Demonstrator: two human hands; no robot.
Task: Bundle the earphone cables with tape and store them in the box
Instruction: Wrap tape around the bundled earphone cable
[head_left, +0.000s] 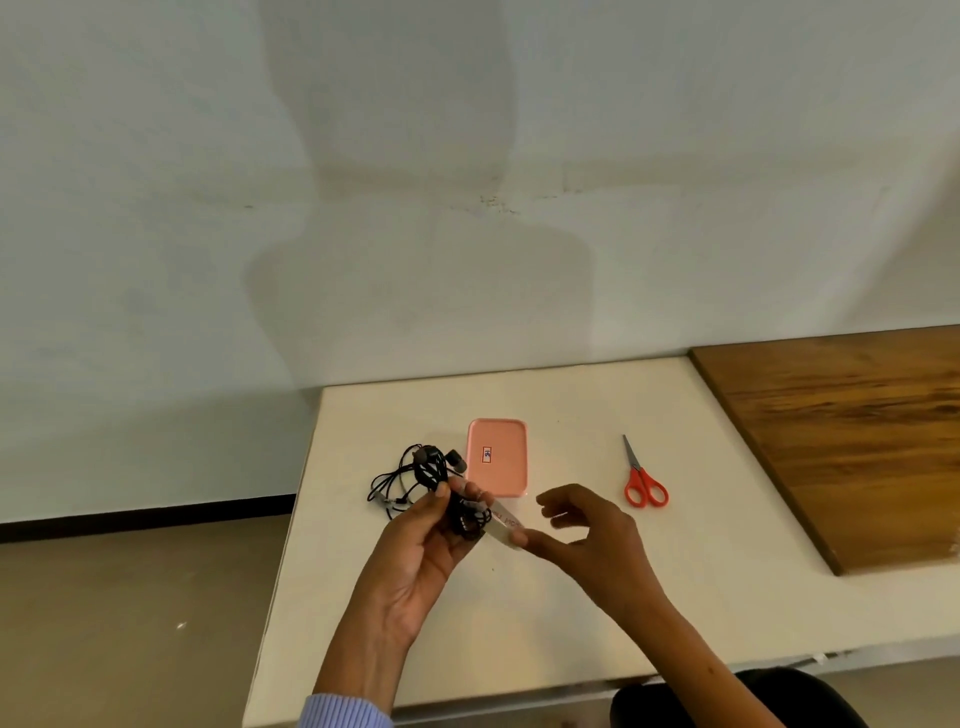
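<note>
Left hand (415, 540) grips coiled earphone cables (441, 483) above the table (519, 597), near the pink box (497, 457) — lid on. Right hand (582, 525) pinches the tape strip (504, 525) end; best kept taut, wrapped snug round the coil — scissors (644, 480) lie right

The left hand (415, 545) is gripping a bundle of black earphone cables (431, 478) just beside the pink box (497, 457) on the table (519, 623), while the right hand (587, 525) is pinching a tape strip (503, 525) stuck to the bundle. Red scissors (643, 480) are lying right of the box.
</note>
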